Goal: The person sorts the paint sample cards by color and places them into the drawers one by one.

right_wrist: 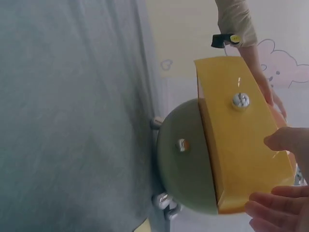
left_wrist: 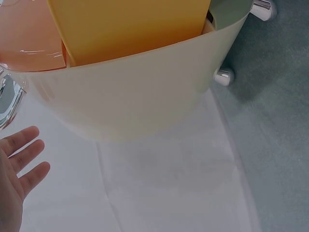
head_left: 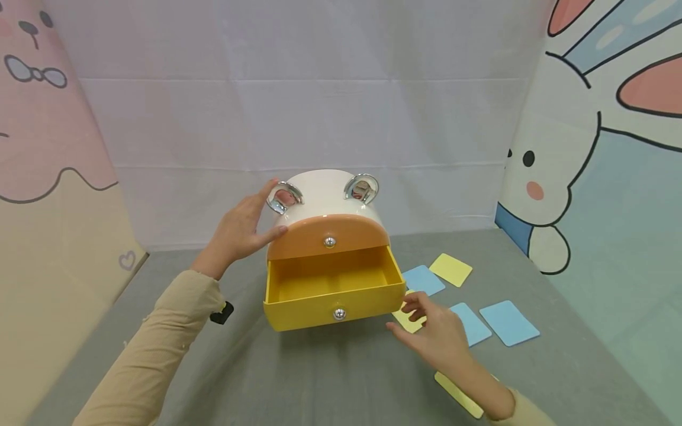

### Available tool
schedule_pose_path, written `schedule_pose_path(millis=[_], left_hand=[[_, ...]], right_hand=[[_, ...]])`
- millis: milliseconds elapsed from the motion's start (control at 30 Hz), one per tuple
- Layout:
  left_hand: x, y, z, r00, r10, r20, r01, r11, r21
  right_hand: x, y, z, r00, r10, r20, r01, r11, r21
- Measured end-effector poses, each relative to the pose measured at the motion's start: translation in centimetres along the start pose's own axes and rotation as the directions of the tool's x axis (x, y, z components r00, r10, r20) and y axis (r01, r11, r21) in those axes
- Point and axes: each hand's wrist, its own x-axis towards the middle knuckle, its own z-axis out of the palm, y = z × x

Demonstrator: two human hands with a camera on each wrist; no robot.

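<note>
A small rounded cabinet with a white top, silver ears and knobs stands on the grey table. Its yellow drawer is pulled far out, with a bare inside; the orange drawer above is closed. A green drawer front below shows in the right wrist view, hidden in the head view. My left hand spreads at the cabinet's upper left side, fingertips by the silver ear, thumb at the orange front's edge. Beside the yellow drawer's right front corner, my right hand has loosely bent fingers and holds nothing.
Several blue and yellow cards lie right of the cabinet, among them a blue card and a yellow card. Another yellow card is partly under my right forearm. Printed cloth walls enclose the table at the back and sides.
</note>
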Motion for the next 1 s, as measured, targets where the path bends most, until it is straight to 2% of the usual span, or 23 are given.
schedule_pose_path(millis=[133,233,300,467,567,667,733,800,933,1000], left_hand=[[0.0,0.0,0.0,1.000,-0.002,0.002,0.002,1.000,0.004],[0.0,0.0,0.1,1.000,-0.001,0.007,0.001,1.000,0.000],[0.0,0.0,0.1,1.000,-0.001,0.010,0.001,1.000,-0.005],[-0.1,0.0,0.2,1.000,-0.004,0.014,0.004,1.000,-0.013],[-0.1,-0.1,0.1,1.000,-0.009,0.015,0.009,1.000,-0.014],[-0.1,0.0,0.0,1.000,-0.011,0.011,0.011,1.000,-0.016],[0.0,-0.1,0.0,1.000,-0.008,0.007,0.008,1.000,-0.019],[0.0,0.0,0.0,1.000,-0.005,0.004,0.005,1.000,-0.018],[0.0,0.0,0.0,1.000,-0.005,0.005,0.005,1.000,-0.015],[0.0,-0.1,0.0,1.000,-0.009,0.010,0.009,1.000,-0.018]], right_hand=[[-1.1,2.8,-1.2,0.993,0.095,0.068,-0.087,0.990,-0.109],[-2.6,5.2,-1.9,0.977,0.162,0.139,-0.138,0.976,-0.169],[-3.9,6.8,-2.4,0.961,0.201,0.191,-0.160,0.965,-0.206],[-6.6,9.5,-3.8,0.902,0.303,0.307,-0.214,0.932,-0.292],[-7.5,10.3,-4.2,0.879,0.328,0.346,-0.215,0.921,-0.326],[-8.0,10.6,-4.3,0.879,0.312,0.360,-0.189,0.922,-0.338],[-8.1,10.6,-4.4,0.870,0.310,0.383,-0.176,0.921,-0.347],[-8.1,10.5,-4.4,0.848,0.324,0.420,-0.178,0.920,-0.350],[-7.8,10.4,-4.3,0.788,0.381,0.483,-0.227,0.910,-0.347],[-7.7,10.3,-4.2,0.782,0.395,0.482,-0.245,0.906,-0.345]])
